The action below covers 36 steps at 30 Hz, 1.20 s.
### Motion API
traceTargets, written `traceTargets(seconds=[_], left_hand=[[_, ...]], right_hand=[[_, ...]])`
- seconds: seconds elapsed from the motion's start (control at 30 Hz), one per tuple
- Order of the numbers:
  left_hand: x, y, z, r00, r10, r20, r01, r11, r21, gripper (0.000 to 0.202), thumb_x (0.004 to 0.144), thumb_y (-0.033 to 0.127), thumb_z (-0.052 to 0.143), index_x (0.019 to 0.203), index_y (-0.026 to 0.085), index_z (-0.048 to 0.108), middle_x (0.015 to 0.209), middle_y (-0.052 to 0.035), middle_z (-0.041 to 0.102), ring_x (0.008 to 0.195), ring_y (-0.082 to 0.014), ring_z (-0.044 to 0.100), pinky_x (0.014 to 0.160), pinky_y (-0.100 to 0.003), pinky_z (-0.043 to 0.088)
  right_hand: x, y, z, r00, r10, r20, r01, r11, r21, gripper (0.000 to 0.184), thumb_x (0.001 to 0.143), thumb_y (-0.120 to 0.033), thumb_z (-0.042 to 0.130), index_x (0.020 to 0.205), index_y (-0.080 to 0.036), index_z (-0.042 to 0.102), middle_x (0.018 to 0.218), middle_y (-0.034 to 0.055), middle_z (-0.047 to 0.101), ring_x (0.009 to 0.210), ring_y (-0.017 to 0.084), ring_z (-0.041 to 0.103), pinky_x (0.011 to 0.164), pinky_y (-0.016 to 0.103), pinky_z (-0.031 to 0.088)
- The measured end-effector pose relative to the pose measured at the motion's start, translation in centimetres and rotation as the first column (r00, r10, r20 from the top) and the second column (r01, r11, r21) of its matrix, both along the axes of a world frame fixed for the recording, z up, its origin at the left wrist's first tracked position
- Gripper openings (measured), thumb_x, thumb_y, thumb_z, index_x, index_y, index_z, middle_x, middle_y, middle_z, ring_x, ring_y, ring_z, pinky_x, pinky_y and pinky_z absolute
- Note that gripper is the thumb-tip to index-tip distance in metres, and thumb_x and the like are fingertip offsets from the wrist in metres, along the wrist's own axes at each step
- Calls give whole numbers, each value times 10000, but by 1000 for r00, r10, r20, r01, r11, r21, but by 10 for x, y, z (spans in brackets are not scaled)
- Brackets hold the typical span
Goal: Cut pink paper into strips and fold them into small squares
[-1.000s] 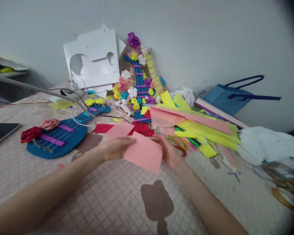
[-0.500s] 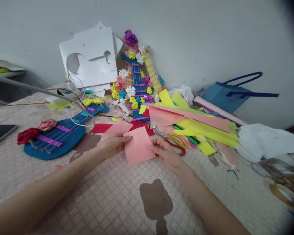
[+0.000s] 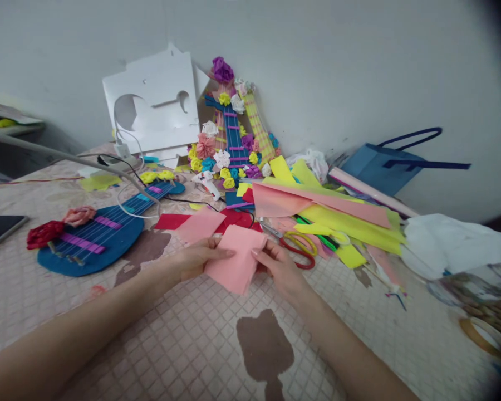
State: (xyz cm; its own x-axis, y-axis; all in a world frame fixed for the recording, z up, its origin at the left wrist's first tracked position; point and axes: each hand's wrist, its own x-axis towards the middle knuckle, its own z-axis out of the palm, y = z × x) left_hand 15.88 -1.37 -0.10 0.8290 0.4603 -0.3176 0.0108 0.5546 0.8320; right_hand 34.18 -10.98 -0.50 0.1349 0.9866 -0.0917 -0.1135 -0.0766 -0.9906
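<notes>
A pink sheet of paper [image 3: 237, 258] is held just above the table between both hands. My left hand [image 3: 198, 259] pinches its left edge with thumb on top. My right hand [image 3: 278, 267] grips its right edge, fingers curled round it. The sheet bends downward toward me. Right behind my right hand lie scissors [image 3: 300, 248] with yellow and red handles.
A blue felt guitar [image 3: 94, 236] with red and pink paper roses lies at the left. Decorated guitars with paper flowers [image 3: 234, 139] lean on the wall beside a white glue gun [image 3: 206, 181]. Yellow and pink sheets [image 3: 342, 214] pile at the right, near a blue bag [image 3: 379, 167]. A dark tablet [image 3: 0, 228] sits far left.
The pink sheet has been turned and bent; it now looks narrower and folded downward. Both hands have drawn closer together on it.
</notes>
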Motion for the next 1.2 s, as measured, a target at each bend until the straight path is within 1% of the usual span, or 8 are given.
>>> traceTargets(seconds=[0.1,0.17,0.23,0.27,0.3,0.67,0.87,1.2], left_hand=[[-4,7,0,997,28,-74,-18,992,126,386,668,278,792,992,111,667,911,-101,723,823,-204,677,763,-302,527],[-10,15,4,993,29,-118,-3,975,221,368,667,297,791,969,121,674,884,-86,725,790,-199,679,708,-283,534],[-15,23,8,989,-1,-151,44,958,283,354,666,305,791,954,135,679,882,-76,725,772,-197,677,656,-263,532],[-17,26,11,986,-15,-165,65,951,303,342,665,306,791,943,138,682,877,-70,724,758,-191,675,631,-251,528],[-19,28,12,983,-26,-181,83,945,317,328,663,305,791,926,139,686,868,-65,722,740,-184,672,608,-239,523],[-30,41,13,971,-77,-226,163,905,393,204,669,287,776,786,143,690,737,-23,674,620,-117,604,507,-170,450],[-31,42,13,969,-70,-237,164,898,408,238,658,304,775,811,140,695,778,-42,686,652,-146,619,531,-196,454],[-30,42,13,958,-82,-275,185,910,372,324,616,350,795,851,152,689,829,-51,699,693,-164,636,536,-204,458]], right_hand=[[28,2,7,912,8,411,-42,996,75,291,816,-498,533,805,-207,543,707,2,584,582,147,538,564,288,425],[54,2,10,636,-188,748,78,981,180,229,813,-435,551,766,-214,517,702,4,578,660,172,556,620,296,406],[80,1,10,323,-170,931,112,984,141,227,771,-397,598,717,-216,471,723,16,577,710,199,565,646,307,390],[90,0,9,230,-123,965,119,988,98,240,740,-391,625,731,-216,460,762,29,582,733,210,567,652,310,387],[98,-1,7,207,-100,973,122,990,76,260,705,-379,655,733,-217,453,763,34,581,743,223,568,647,311,382],[128,2,-10,226,-41,973,93,995,20,314,695,-429,667,797,-219,457,812,39,586,756,214,555,651,297,390],[137,3,-16,231,-53,972,105,994,29,302,682,-399,682,795,-214,472,829,48,592,782,219,557,667,302,397],[136,0,-12,265,1,964,12,1000,-4,211,744,-326,630,860,-196,512,906,72,620,859,236,574,743,331,406]])
